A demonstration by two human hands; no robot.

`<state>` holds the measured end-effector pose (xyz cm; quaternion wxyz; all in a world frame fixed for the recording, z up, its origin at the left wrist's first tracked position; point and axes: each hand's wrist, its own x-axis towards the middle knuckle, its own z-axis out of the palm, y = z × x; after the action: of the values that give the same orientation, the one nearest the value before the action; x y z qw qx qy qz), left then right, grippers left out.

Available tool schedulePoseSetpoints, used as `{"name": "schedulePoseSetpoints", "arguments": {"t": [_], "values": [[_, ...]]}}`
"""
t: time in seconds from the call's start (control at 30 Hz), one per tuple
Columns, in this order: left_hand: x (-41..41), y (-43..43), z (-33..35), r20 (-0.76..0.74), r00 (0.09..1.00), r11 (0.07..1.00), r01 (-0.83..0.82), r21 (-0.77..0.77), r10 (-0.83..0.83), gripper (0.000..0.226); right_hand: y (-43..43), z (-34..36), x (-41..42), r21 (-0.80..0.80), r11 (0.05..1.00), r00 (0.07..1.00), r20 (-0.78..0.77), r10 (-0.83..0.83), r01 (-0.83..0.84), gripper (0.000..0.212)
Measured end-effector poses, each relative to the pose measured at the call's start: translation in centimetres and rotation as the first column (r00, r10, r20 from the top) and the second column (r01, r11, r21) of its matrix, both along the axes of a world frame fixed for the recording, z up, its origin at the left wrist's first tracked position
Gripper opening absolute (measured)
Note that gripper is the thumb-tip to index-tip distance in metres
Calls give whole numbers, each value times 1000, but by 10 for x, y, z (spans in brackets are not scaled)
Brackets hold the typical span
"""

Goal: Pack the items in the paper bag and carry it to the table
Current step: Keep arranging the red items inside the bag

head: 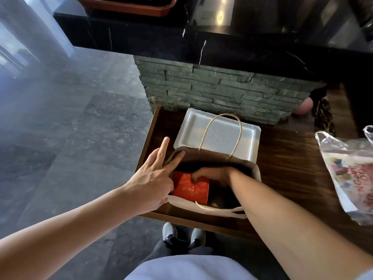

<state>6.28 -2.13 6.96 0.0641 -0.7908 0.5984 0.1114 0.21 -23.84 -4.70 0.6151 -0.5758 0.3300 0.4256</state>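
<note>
A paper bag (254, 174) with twisted paper handles stands open on a dark wooden counter (290, 170). Inside it lies a red box (189, 187). My right hand (214, 175) reaches down into the bag, its fingers gripping the top edge of the red box. My left hand (153, 178) presses against the bag's left rim, one finger hooked over the edge and two fingers stretched out, holding the mouth wide. A dark item sits beside the red box, mostly hidden under my right forearm.
A white foam tray (193, 126) lies behind the bag. A printed plastic bag (347, 170) rests on the counter at the right. A stone-clad pillar (222, 91) and a black marble ledge (161, 41) rise behind. Grey tiled floor (70, 118) stretches to the left.
</note>
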Motion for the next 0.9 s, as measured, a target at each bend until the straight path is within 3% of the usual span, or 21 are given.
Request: {"name": "schedulePoseSetpoints", "arguments": {"t": [0.07, 0.1, 0.23, 0.33, 0.4, 0.5, 0.63, 0.7, 0.77, 0.9], "values": [[0, 1, 0, -3, 1000, 1000, 0, 21, 0, 17, 8, 6, 1, -77, 997, 999, 50, 2, 2, 25], [1, 2, -1, -2, 1000, 1000, -1, 26, 1, 16, 12, 6, 1, -151, 989, 997, 82, 12, 0, 25], [1, 3, -2, -15, 1000, 1000, -11, 24, 11, 17, 19, 3, 4, -297, 955, 993, 106, 52, -18, 57], [1, 2, -1, -1, 1000, 1000, -11, 10, 11, 20, 12, 5, 1, -245, 969, 995, 88, 48, -25, 69], [2, 2, -1, 3, 1000, 1000, -11, 0, 11, 21, 8, 7, -3, -202, 975, 990, 86, 115, -96, 89], [1, 1, 0, 1, 1000, 1000, -12, -15, 12, 21, 4, 4, -8, -371, 919, 973, 129, 193, -134, 111], [1, -1, 0, 26, 1000, 1000, 5, 10, -6, 18, 16, -4, -17, -685, 712, 900, 201, 387, -153, 85], [1, -3, -1, 31, 999, 1000, 13, 15, -14, 16, 24, -9, -20, -752, 655, 884, 249, 395, -81, 77], [1, -5, 0, 27, 999, 1000, 16, 10, -17, 15, 29, -12, -20, -739, 672, 903, 256, 345, -47, 73], [2, -6, 0, 38, 999, 999, 24, 21, -24, 14, 36, -8, -22, -658, 732, 945, 94, 313, -177, 79]]}}
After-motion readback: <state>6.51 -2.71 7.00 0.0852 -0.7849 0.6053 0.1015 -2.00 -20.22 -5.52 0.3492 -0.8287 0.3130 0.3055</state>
